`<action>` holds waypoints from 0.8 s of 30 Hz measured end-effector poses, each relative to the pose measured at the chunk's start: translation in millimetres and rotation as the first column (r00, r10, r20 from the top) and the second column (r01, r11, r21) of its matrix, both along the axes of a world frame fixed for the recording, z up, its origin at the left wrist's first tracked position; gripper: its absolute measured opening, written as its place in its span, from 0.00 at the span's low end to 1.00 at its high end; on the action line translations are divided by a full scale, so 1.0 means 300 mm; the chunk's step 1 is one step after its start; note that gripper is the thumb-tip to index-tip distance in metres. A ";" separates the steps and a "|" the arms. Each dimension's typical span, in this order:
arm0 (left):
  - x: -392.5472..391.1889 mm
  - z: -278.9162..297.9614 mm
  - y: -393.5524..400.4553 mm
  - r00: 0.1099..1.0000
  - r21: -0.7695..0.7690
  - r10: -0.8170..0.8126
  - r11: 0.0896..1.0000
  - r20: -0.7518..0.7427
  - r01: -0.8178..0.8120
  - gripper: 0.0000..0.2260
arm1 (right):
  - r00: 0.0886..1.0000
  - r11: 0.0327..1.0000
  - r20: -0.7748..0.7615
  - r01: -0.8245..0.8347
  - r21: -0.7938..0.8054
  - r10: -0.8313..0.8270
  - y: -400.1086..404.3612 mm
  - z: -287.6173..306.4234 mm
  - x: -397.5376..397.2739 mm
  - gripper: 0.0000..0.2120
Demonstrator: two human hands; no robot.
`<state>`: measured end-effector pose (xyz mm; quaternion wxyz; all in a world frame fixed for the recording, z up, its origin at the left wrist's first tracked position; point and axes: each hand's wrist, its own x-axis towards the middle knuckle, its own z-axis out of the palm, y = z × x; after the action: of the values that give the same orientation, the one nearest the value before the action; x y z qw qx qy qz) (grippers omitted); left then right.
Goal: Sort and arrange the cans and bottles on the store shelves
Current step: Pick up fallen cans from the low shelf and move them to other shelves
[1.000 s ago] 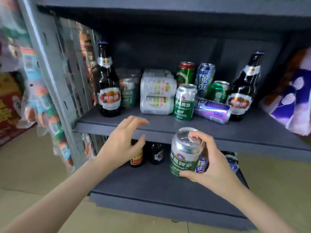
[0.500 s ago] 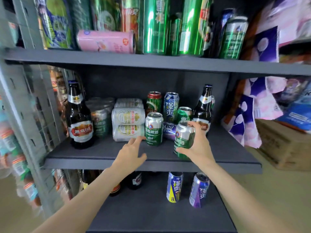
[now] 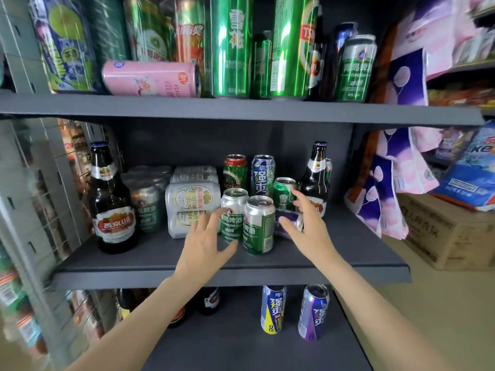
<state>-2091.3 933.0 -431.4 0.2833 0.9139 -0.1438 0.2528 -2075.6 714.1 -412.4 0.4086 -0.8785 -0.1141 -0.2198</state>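
Note:
Two silver-and-green beer cans stand side by side on the middle shelf (image 3: pixel 241 266): the front can (image 3: pixel 258 226) and its twin (image 3: pixel 233 210) just behind on the left. My right hand (image 3: pixel 305 231) hovers just right of the front can, fingers spread, holding nothing. A purple can (image 3: pixel 290 219) lies on its side behind that hand. My left hand (image 3: pixel 206 239) is spread in front of the twin can, apart from it. Brown bottles stand at the shelf's left (image 3: pixel 111 202) and right (image 3: pixel 316 180).
Shrink-wrapped white can packs (image 3: pixel 187 207) sit left of the twin can. Red, blue and green cans (image 3: pixel 262 174) stand at the back. The upper shelf holds tall green cans and a lying pink can (image 3: pixel 150 79). Below stand two blue cans (image 3: pixel 273 309). A carton (image 3: pixel 444 231) sits right.
My right hand carried the green can from the lower shelf up to the middle shelf, set it beside its twin and let go. My left hand moved up to the cans.

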 end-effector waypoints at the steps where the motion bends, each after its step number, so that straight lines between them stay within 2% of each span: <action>1: 0.005 0.018 -0.026 0.997 -0.027 -0.017 0.999 0.072 0.019 0.28 | 1.000 0.999 -0.016 0.016 -0.030 -0.017 -0.033 -0.004 0.017 0.30; 3: 0.015 0.048 -0.085 0.987 -0.015 -0.041 0.999 0.155 0.044 0.29 | 0.994 0.984 -0.096 0.027 -0.176 -0.044 -0.068 -0.027 0.051 0.29; 5: 0.020 0.067 -0.139 0.990 0.140 -0.060 0.989 0.132 0.041 0.30 | 0.988 0.959 -0.140 0.019 -0.283 -0.061 -0.067 -0.057 0.077 0.32; 7: 0.033 0.071 -0.173 0.996 0.340 -0.031 0.941 0.078 0.003 0.30 | 0.987 0.928 -0.116 0.059 -0.368 -0.109 -0.056 -0.077 0.093 0.34; 10: 0.048 0.079 -0.180 0.994 0.466 0.027 0.882 0.105 -0.073 0.29 | 0.990 0.873 -0.034 0.104 -0.476 -0.136 -0.045 -0.063 0.088 0.33; 13: 0.060 0.079 -0.165 0.986 0.483 0.003 0.871 0.169 -0.086 0.29 | 0.993 0.906 -0.079 0.043 -0.421 -0.084 -0.064 -0.049 0.039 0.30; 16: 0.076 0.075 -0.163 0.983 0.489 -0.015 0.869 0.185 -0.079 0.30 | 0.973 0.934 -0.198 0.043 -0.353 -0.120 -0.141 -0.033 -0.037 0.29; 17: 0.078 0.071 -0.165 0.980 0.481 -0.013 0.873 0.196 -0.084 0.30 | 0.957 0.923 -0.250 0.043 -0.382 -0.148 -0.165 -0.021 -0.054 0.31; 19: 0.075 0.064 -0.176 0.979 0.444 -0.005 0.891 0.205 -0.088 0.30 | 0.927 0.827 -0.287 0.043 -0.561 -0.243 -0.193 0.007 -0.060 0.34; 22: 0.065 0.063 -0.195 0.983 0.429 0.019 0.898 0.183 -0.097 0.29 | 0.914 0.641 -0.200 0.080 -0.764 -0.352 -0.176 0.033 -0.024 0.37; 24: 0.060 0.078 -0.195 0.985 0.482 0.053 0.867 0.163 -0.126 0.29 | 0.903 0.638 -0.196 0.105 -0.763 -0.383 -0.157 0.032 -0.009 0.38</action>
<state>-2073.3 874.5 -407.8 0.0193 0.9408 -0.1805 0.2863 -2078.2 667.2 -402.8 -0.0014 -0.9985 0.0010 -0.0538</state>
